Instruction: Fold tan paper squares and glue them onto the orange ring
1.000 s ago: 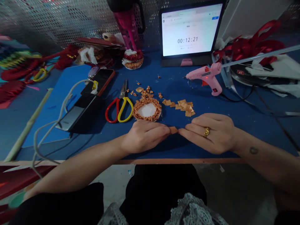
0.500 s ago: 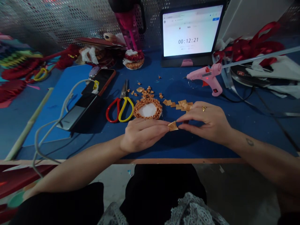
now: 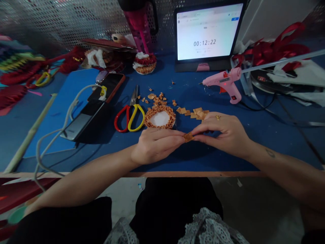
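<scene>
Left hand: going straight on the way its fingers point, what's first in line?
Left hand points rightward: the small folded orange paper piece it pinches, then right hand fingertips, seemingly level.

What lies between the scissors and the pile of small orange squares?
In the head view, a round disc with a white middle and an orange folded rim.

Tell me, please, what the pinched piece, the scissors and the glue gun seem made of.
The folded piece, pinched between left hand and right hand, looks like thin ribbon or paper: golden-orange, faint sheen, sharp crease. The scissors show grey metal blades and glossy red and yellow plastic loops. The glue gun looks smooth pink moulded plastic.
</scene>
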`<state>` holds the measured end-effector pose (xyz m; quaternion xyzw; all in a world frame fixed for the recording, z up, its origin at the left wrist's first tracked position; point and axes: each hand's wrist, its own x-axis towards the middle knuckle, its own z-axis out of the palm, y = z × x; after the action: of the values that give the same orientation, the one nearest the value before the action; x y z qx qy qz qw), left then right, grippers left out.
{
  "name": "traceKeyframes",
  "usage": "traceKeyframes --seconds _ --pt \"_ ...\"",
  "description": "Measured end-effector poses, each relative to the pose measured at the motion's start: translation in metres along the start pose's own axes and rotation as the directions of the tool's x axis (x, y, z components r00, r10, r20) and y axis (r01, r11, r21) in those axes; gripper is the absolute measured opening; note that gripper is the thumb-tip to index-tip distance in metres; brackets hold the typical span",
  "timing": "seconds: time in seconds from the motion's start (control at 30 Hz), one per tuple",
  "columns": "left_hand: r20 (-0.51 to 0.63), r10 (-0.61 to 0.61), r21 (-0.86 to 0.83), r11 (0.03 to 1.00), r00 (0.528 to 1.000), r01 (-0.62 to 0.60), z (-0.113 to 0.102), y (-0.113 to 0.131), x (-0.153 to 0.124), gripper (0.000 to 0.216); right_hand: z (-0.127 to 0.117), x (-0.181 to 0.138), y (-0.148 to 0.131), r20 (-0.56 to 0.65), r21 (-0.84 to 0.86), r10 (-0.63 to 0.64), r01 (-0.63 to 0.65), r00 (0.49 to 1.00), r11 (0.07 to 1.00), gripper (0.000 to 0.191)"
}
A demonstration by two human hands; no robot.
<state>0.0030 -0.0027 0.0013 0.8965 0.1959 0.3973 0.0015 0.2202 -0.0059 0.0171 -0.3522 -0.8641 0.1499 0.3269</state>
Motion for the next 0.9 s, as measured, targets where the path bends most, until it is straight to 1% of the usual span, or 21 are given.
traceKeyframes --seconds 0.17,0.37,0.5,0.7,0.9 --pt "0.024 -0.014 -0.038 0.999 1.0 0.015 -0.0002 0.0007 0.0017 0.007 0.0003 0.0004 -0.0002 0.007 0.016 0.002 -0.002 1.0 1.0 0.008" --pt "0.056 -0.074 -0.107 0.991 0.996 0.079 0.0007 0.0003 0.0024 0.007 0.0022 -0.0007 -0.0003 -0.022 -0.026 -0.031 0.03 0.999 0.999 0.008" --pt "0.063 -0.103 -0.106 0.988 0.993 0.109 0.001 0.0011 0.0037 0.005 0.0035 -0.0032 -0.0004 -0.021 -0.059 -0.019 0.018 1.0 0.998 0.008" --pt "0.051 -0.093 -0.093 0.991 0.994 0.098 0.0021 0.0015 0.0035 0.006 0.0059 -0.0053 0.0001 -0.005 -0.075 -0.018 0.018 1.0 0.997 0.008" --pt "0.101 -0.105 -0.11 0.987 0.989 0.116 0.0035 0.0003 0.0015 0.009 0.0093 -0.0071 0.0005 0.003 -0.092 -0.04 0.04 0.999 0.995 0.007"
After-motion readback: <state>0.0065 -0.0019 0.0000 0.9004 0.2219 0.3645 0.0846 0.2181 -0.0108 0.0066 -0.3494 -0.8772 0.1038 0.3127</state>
